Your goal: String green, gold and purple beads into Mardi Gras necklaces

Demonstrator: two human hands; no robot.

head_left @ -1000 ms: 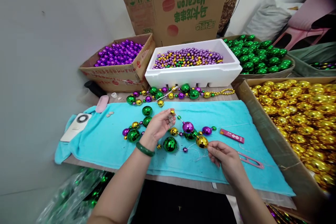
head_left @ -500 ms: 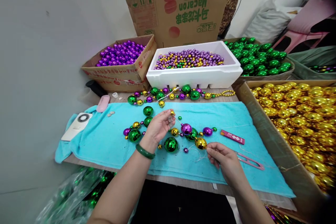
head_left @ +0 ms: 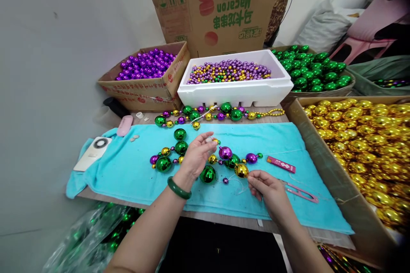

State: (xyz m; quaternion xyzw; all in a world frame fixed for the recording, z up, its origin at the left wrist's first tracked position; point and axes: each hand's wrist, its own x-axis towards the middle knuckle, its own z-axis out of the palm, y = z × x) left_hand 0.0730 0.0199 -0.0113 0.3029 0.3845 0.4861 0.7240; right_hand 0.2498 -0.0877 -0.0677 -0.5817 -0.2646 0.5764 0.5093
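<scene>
Over the turquoise towel (head_left: 112, 183), my left hand (head_left: 200, 153), with a green bangle at its wrist, is closed in a pinch on a thin bead string. A small gold bead (head_left: 216, 140) is at its fingertips, with a little green bead beside it. The string runs down towards a large purple bead (head_left: 225, 152). My right hand (head_left: 265, 185) pinches the near side of a large gold bead (head_left: 241, 170). Between and around the hands lie a big green bead (head_left: 208, 174), a further green one (head_left: 232, 161), another purple bead (head_left: 251, 158) and loose thread.
A finished-looking bead necklace (head_left: 221, 116) lies behind the towel. Farther back stand a white foam box (head_left: 233, 94) of small beads and a carton (head_left: 141, 91) of purple beads. A gold-bead carton (head_left: 336, 170) borders the right. Pink thread snips (head_left: 303, 193) lie near my right hand.
My left fingertips have shifted slightly right to the little green bead, beside the small gold one. My right hand keeps its pinch at the large gold bead; the view has moved slightly.
</scene>
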